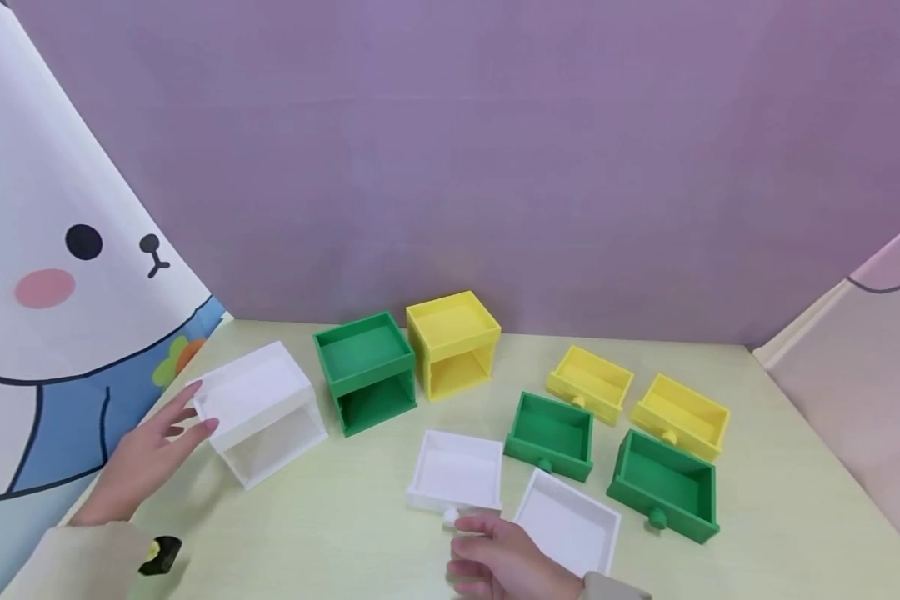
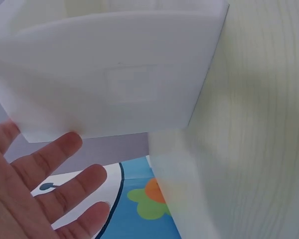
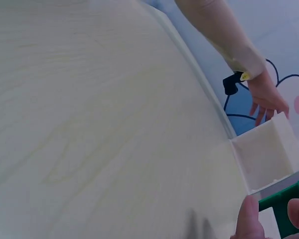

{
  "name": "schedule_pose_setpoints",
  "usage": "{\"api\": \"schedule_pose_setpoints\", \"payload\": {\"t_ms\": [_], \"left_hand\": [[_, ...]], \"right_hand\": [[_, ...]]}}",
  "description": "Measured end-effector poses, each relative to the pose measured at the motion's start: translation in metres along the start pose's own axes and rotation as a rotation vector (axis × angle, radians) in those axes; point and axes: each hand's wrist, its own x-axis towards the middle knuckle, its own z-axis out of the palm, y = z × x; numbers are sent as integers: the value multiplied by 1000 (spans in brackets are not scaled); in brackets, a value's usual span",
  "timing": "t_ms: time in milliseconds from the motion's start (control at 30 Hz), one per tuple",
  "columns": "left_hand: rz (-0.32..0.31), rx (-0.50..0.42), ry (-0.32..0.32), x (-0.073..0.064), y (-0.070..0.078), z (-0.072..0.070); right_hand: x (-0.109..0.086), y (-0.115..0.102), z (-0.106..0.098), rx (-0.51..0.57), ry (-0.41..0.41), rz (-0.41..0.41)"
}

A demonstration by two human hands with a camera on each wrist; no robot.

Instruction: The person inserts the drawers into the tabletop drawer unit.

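A white box-shaped cabinet (image 1: 273, 433) with an open front stands at the left. The left hand (image 1: 150, 454) touches its left top edge, fingers fairly straight and spread; in the left wrist view, the fingers (image 2: 65, 144) lie along the cabinet's wall (image 2: 114, 84). A white drawer (image 1: 457, 471) with a round knob (image 1: 451, 517) lies in the middle. By that knob is the right hand (image 1: 506, 558), thumb and fingertips apart, with no held thing visible. A second white drawer (image 1: 566, 525) lies partly behind the right hand.
A green cabinet (image 1: 367, 358) and a yellow cabinet (image 1: 453, 329) stand at the back. To the right lie two green drawers (image 1: 551, 433) and two yellow drawers (image 1: 592, 379). A purple backdrop (image 1: 495, 167) rises behind the pale table (image 1: 330, 533).
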Motion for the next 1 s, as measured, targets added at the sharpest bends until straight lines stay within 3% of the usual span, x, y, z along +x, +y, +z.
{"api": "schedule_pose_setpoints", "payload": {"t_ms": [200,467,633,1000], "left_hand": [[4,-92,6,2,-3,6],[41,-140,-23,4,-4,7],[28,-124,-33,7,-3,5],[5,-134,-75,9,-3,4]], "right_hand": [[14,7,11,38,74,-48],[28,12,25,123,139,-214],[36,14,30,239,224,-203],[47,17,31,429,197,-150]]}}
